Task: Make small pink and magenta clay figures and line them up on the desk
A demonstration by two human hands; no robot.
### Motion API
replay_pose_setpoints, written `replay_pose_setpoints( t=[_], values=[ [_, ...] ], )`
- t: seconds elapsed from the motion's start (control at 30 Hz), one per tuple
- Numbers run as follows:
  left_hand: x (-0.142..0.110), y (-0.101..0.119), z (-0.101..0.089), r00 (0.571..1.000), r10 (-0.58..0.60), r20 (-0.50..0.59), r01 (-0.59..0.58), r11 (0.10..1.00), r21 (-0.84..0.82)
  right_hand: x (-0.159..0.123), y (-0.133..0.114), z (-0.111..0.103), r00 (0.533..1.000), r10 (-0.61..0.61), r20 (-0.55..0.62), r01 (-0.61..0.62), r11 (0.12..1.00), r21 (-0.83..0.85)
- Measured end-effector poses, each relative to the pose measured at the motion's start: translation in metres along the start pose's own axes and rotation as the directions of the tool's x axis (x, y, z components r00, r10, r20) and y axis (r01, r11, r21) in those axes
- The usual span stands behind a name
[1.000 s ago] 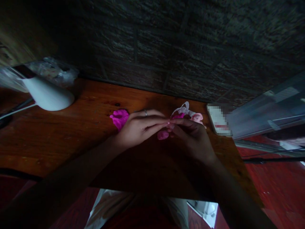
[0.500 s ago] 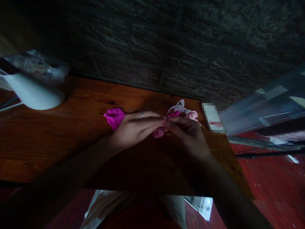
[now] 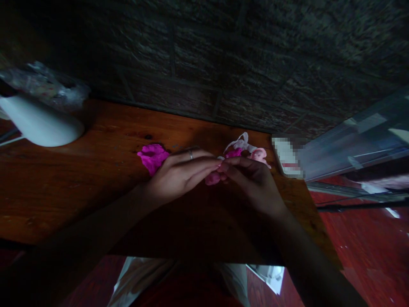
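- above the wooden table [image 3: 105, 145], left hand [image 3: 179, 172] and right hand [image 3: 255, 181] meet, fingertips pinching a small pink piece [image 3: 220, 165]
- magenta piece [image 3: 152, 157] on the table, beside the left hand
- light pink piece [image 3: 259, 155] just beyond the right hand

Wooden table [image 3: 64, 183], w/ odds & ends L and R.
White tapered item [image 3: 51, 121] at the L end, crinkled clear plastic [image 3: 53, 87] just behind; pale slab [image 3: 286, 157] nr the R end (pixelated, so can't ID it), beside a bluish panel [image 3: 345, 147]; dark stone wall [image 3: 198, 51] along the back; red floor [image 3: 367, 238] lower R.
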State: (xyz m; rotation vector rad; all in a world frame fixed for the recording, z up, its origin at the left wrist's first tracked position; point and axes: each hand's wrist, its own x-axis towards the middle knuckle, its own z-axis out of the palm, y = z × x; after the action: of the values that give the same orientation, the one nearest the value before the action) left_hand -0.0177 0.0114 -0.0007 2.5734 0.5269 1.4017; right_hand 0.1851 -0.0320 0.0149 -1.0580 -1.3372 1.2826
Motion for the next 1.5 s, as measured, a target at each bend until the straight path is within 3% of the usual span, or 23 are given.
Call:
replay_pose_setpoints(
  t=[0.27,0.53,0.67,0.73,0.8,0.87,0.97,1.1,1.27,1.5],
  values=[
    [0.002,0.005,-0.001,0.998,-0.057,0.026,0.056,0.996,0.065,0.0,0.002,0.0,1.0,0.016,0.001,-0.016,1.0,-0.015],
    [0.002,0.004,-0.002,0.994,-0.019,0.109,0.008,0.995,0.103,0.001,0.005,0.0,1.0,0.023,0.003,-0.023,1.0,0.014],
    [0.001,0.007,-0.004,0.988,-0.043,0.152,0.045,0.999,-0.013,0.0,0.005,0.002,0.999,0.04,-0.005,-0.039,0.998,0.04],
    [0.001,0.011,-0.001,0.982,-0.133,0.134,0.152,0.979,-0.137,-0.001,0.003,0.003,0.999,0.052,0.009,-0.053,0.996,0.067],
    [0.002,0.013,0.003,0.942,-0.31,0.128,0.335,0.887,-0.316,-0.001,0.0,0.002,0.999,0.045,0.031,-0.049,0.988,0.144],
    [0.004,0.012,0.008,0.852,-0.5,0.154,0.501,0.695,-0.516,-0.001,-0.004,-0.002,0.999,0.007,0.034,-0.016,0.963,0.268],
    [0.006,0.004,0.011,0.781,-0.6,0.174,0.544,0.516,-0.661,-0.001,-0.008,-0.009,0.997,-0.065,-0.05,0.078,0.931,0.357],
    [0.008,0.0,0.008,0.76,-0.617,0.206,0.564,0.467,-0.681,-0.002,-0.006,-0.009,0.981,-0.11,-0.161,0.111,0.994,-0.008],
    [0.008,0.009,0.007,0.745,-0.587,0.317,0.608,0.403,-0.684,-0.008,0.0,0.0,0.966,-0.256,-0.042,0.232,0.925,-0.299],
    [0.006,0.009,0.007,0.724,-0.59,0.359,0.648,0.4,-0.649,-0.008,-0.002,-0.007,0.858,-0.493,0.142,0.453,0.597,-0.662]
  ],
)
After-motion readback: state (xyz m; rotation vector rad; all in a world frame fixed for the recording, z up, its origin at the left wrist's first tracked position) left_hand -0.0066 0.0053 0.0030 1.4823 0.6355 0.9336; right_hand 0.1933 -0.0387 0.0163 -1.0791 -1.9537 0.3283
